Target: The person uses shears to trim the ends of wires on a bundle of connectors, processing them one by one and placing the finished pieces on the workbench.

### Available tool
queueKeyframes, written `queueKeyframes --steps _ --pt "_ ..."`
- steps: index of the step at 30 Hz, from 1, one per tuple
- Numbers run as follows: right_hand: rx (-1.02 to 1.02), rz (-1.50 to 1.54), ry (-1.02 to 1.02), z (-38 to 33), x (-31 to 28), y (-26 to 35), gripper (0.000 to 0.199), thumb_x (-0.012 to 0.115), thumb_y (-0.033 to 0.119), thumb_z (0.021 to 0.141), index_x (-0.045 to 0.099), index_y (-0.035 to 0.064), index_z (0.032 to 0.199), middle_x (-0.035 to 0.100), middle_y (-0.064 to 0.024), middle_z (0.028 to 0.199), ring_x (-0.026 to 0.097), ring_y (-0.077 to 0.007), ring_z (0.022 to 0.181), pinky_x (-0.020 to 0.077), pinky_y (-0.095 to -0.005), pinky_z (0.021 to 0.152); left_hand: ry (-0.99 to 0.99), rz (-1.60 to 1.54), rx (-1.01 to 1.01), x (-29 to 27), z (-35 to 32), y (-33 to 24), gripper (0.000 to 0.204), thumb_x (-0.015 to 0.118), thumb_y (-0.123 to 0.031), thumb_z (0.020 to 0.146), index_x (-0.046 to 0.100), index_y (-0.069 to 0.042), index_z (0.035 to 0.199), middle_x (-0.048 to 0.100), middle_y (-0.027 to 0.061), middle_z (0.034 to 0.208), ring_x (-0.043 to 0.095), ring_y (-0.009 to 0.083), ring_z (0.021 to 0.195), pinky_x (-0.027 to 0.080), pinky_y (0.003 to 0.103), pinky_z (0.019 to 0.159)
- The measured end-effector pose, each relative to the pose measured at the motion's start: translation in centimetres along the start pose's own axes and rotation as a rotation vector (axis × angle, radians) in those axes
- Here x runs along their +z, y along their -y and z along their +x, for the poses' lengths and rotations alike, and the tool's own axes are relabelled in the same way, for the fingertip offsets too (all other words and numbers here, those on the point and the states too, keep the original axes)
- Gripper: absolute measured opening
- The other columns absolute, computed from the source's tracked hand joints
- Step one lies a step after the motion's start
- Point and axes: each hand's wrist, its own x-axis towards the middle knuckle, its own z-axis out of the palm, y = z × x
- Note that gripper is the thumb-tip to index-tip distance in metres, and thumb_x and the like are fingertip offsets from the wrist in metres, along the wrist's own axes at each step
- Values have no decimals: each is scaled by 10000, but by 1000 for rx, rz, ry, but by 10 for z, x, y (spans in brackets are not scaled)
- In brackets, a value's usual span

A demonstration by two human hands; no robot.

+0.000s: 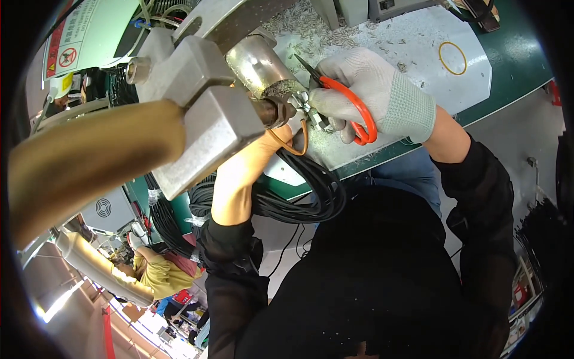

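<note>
My right hand [359, 90], in a whitish knit glove, holds a pair of scissors [366, 116] with orange-red loops. Their dark pointed blades stick out past the thumb side, toward the upper left. By its fingertips are small shiny metal pieces [311, 112], in front of a metal cylinder [258, 63]. My left hand [280, 139] reaches up to the same spot, but a metal clamp block [209, 128] and the small pieces hide its fingers. A brownish-orange band [307, 137] loops beside it. Below this hand hangs a coil of black cable [305, 206].
Many tiny metal bits [353, 37] lie scattered over a white sheet [418, 36] on the green table [526, 51]. A yellow rubber band [452, 58] rests there too. A thick tan tube [95, 161] crosses the left side. Farther off, a person in yellow [161, 275] works.
</note>
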Motion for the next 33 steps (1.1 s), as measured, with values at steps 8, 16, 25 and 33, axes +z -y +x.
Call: queueKeyframes --steps 8,16,25,33 --pt "-414 -211 -44 2 1 -17 279 594 202 849 550 -15 679 559 -68 530 569 -122 426 434 -242 396 -205 57 162 26 -7 6 260 710 -73 752 644 1 992 641 24 848 579 96 741 489 253 669" --pt "-377 -124 9 3 1 -19 291 587 213 867 559 -14 687 565 -68 536 568 -123 423 433 -237 392 -206 -119 151 26 -2 7 148 632 31 749 596 -4 888 578 16 730 536 98 594 435 237 539" --pt "-36 34 -38 -3 3 -8 269 578 198 869 553 -17 708 561 -60 544 552 -117 424 436 -235 404 -194 -31 163 28 -4 0 57 587 20 777 573 -3 827 558 19 670 510 108 521 411 238 483" --pt "-210 -104 -165 -34 7 -10 229 582 183 846 545 -9 728 558 -49 555 534 -116 424 437 -255 413 -206 -382 180 32 -25 13 93 584 -13 870 551 24 949 623 41 791 589 103 700 480 249 664"
